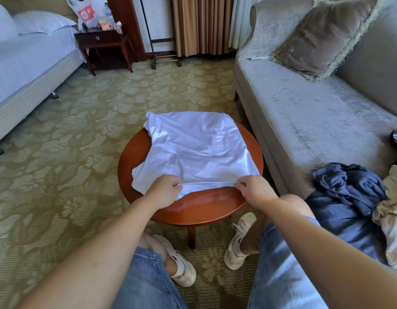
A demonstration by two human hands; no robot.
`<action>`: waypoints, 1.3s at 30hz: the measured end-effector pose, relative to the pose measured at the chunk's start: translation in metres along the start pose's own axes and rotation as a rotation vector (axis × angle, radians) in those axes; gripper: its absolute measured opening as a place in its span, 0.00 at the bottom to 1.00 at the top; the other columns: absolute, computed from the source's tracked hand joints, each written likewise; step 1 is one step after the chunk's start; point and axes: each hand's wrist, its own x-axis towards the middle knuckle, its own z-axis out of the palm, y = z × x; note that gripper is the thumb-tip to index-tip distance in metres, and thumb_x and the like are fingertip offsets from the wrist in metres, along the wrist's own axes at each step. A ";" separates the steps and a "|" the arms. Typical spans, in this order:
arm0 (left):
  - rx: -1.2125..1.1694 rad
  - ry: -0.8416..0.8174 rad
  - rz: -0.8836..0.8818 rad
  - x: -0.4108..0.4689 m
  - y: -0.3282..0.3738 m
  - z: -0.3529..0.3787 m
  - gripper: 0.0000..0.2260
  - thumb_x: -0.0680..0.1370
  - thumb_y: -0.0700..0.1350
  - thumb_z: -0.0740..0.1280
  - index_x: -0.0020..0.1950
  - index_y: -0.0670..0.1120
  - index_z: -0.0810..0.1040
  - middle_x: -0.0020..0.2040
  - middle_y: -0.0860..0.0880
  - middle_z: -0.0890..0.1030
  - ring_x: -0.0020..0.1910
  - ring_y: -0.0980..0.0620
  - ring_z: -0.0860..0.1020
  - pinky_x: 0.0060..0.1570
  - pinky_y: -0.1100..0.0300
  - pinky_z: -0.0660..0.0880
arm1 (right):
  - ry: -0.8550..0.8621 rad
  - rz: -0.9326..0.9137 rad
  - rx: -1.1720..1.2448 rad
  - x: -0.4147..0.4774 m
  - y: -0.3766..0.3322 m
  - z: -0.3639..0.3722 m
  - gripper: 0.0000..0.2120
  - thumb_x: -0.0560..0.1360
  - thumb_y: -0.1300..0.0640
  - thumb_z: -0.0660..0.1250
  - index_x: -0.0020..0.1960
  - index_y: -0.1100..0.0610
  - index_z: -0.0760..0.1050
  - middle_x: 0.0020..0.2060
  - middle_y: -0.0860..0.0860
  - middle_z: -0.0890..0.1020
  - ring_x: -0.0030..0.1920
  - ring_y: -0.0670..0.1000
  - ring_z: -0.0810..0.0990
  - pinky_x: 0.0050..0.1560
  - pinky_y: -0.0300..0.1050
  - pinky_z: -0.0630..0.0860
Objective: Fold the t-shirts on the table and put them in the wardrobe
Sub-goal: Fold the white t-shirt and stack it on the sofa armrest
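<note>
While both hands' fingers (178, 182) pinch its near hem, the white t-shirt (197, 148) covers the round table (206, 208).

both hands — left hand (165, 190), right hand (254, 190) — pinching white t-shirt (193, 148)

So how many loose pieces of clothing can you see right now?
3: a white t-shirt spread on the round table, a dark blue garment and a beige garment heaped on the sofa. More may be hidden beneath.
</note>
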 end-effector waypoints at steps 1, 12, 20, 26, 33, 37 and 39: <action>-0.049 -0.003 -0.009 0.000 0.004 -0.007 0.14 0.81 0.39 0.62 0.34 0.42 0.70 0.33 0.46 0.67 0.34 0.50 0.67 0.36 0.58 0.63 | -0.003 -0.005 -0.002 0.000 0.001 -0.003 0.12 0.80 0.53 0.62 0.45 0.56 0.81 0.39 0.50 0.81 0.42 0.52 0.77 0.43 0.46 0.72; -0.449 0.212 -0.072 0.004 0.025 -0.061 0.14 0.79 0.35 0.59 0.49 0.52 0.78 0.43 0.51 0.76 0.36 0.54 0.71 0.36 0.62 0.67 | 0.178 0.126 0.132 0.000 -0.005 -0.032 0.09 0.76 0.61 0.60 0.42 0.61 0.78 0.36 0.57 0.80 0.38 0.60 0.78 0.36 0.47 0.71; -0.392 0.443 -0.048 0.004 0.027 -0.062 0.12 0.81 0.36 0.57 0.54 0.47 0.78 0.53 0.44 0.78 0.32 0.53 0.77 0.31 0.65 0.71 | 0.282 0.181 0.688 0.004 -0.042 -0.055 0.06 0.81 0.59 0.55 0.52 0.60 0.70 0.42 0.56 0.78 0.38 0.61 0.85 0.44 0.57 0.81; -0.205 0.414 0.069 -0.004 0.025 -0.072 0.10 0.76 0.42 0.70 0.57 0.46 0.81 0.45 0.50 0.79 0.46 0.49 0.79 0.50 0.58 0.73 | 0.280 0.113 0.479 0.008 -0.045 -0.072 0.08 0.74 0.62 0.66 0.52 0.56 0.76 0.46 0.50 0.83 0.49 0.53 0.81 0.47 0.46 0.76; 0.220 0.478 0.102 -0.003 0.011 -0.075 0.09 0.78 0.39 0.65 0.55 0.42 0.83 0.52 0.47 0.75 0.50 0.45 0.76 0.47 0.58 0.70 | 0.355 -0.025 0.096 0.011 -0.041 -0.064 0.07 0.73 0.66 0.60 0.39 0.65 0.75 0.34 0.56 0.77 0.39 0.60 0.73 0.35 0.48 0.69; 0.274 0.480 0.020 0.001 0.012 -0.078 0.08 0.79 0.38 0.59 0.51 0.45 0.78 0.49 0.49 0.72 0.48 0.43 0.75 0.42 0.56 0.67 | 0.392 0.070 0.168 0.011 -0.046 -0.071 0.08 0.79 0.61 0.55 0.53 0.62 0.72 0.43 0.55 0.76 0.44 0.59 0.75 0.42 0.51 0.73; 0.209 0.536 -0.024 0.003 0.017 -0.081 0.09 0.79 0.36 0.57 0.51 0.43 0.76 0.49 0.45 0.76 0.46 0.42 0.74 0.40 0.56 0.66 | 0.375 0.086 0.198 0.013 -0.050 -0.074 0.08 0.81 0.58 0.54 0.56 0.59 0.69 0.43 0.54 0.74 0.43 0.59 0.74 0.40 0.48 0.69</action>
